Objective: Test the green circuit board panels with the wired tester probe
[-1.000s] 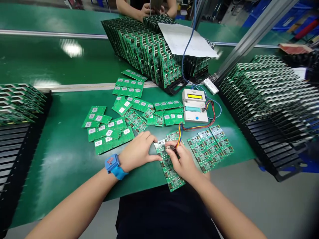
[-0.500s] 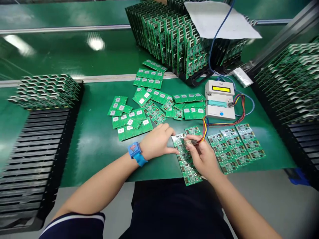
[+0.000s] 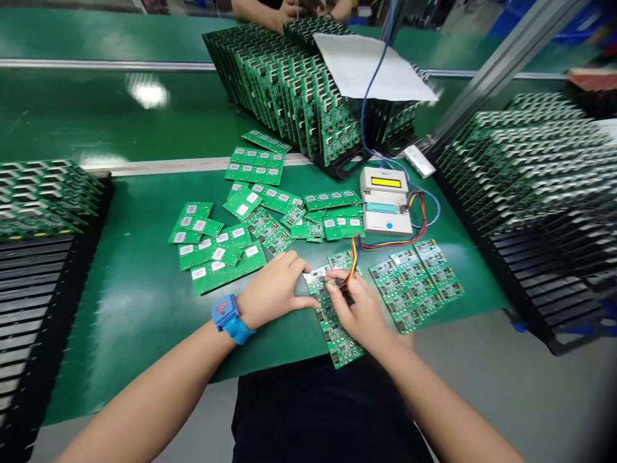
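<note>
A green circuit board panel (image 3: 332,325) lies at the table's front edge, tilted a little. My left hand (image 3: 274,289), a blue band on its wrist, holds the panel's upper left edge, thumb and index finger set apart along it. Pinched in the fingers of my right hand (image 3: 359,308) is a small probe connector (image 3: 336,281) with coloured wires (image 3: 355,247), pressed against the panel's upper part. Its tip is hidden. Another board (image 3: 341,258) lies partly under this hand. The wires run to a beige programmer (image 3: 387,222) with a lit yellow display.
Board panels (image 3: 417,280) lie in rows to the right. Several boards with white labels (image 3: 226,257) are scattered behind my left hand. Racks of upright boards stand at the back (image 3: 289,90), left (image 3: 43,193) and right (image 3: 520,154). Another person's arms (image 3: 270,13) show across the table.
The camera view has swung right and up, so everything appears further left. Both hands stay on the same panel, with the probe still near its upper part. Another person's arms have come into view.
</note>
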Tool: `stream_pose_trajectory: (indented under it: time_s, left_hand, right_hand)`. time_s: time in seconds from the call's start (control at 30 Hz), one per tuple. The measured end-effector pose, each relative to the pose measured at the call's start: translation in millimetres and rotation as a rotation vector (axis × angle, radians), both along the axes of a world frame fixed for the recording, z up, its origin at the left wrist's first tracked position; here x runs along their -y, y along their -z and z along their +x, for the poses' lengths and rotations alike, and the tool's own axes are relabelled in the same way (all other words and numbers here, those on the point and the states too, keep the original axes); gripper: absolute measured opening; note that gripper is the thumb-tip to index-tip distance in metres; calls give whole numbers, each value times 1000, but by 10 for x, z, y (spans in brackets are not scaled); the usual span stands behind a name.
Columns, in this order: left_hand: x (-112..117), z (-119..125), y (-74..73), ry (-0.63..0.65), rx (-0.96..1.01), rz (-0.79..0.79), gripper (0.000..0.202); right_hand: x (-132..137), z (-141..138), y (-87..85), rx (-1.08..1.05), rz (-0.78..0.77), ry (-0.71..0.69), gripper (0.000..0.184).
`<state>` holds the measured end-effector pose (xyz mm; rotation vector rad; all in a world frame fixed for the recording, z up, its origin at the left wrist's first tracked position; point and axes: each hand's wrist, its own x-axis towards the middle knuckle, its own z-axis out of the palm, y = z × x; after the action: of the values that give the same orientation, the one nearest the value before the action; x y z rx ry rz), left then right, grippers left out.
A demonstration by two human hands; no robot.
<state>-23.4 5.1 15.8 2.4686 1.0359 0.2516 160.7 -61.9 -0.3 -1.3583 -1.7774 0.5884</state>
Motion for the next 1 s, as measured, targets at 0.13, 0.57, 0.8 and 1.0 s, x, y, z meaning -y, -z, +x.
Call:
stream_pose_trajectory:
  time_s: [0.13,0.57,0.8,1.0]
  left_hand:
    - [-2,-3,19,-6,15,-2,56]
    - [-4,-2,22,-8,21,-2,54]
    - [-8,4,22,-11,17,-5,55]
    - [-2,-4,22,-12,13,-4,54]
  right_hand:
    - [9,5,14,-46,-23,-2,18]
    - [19,12,-6,-71,-67,-4,21]
    - [21,11,13,-71,-57,0,21]
    - [22,20,10,-71,-57,-4,20]
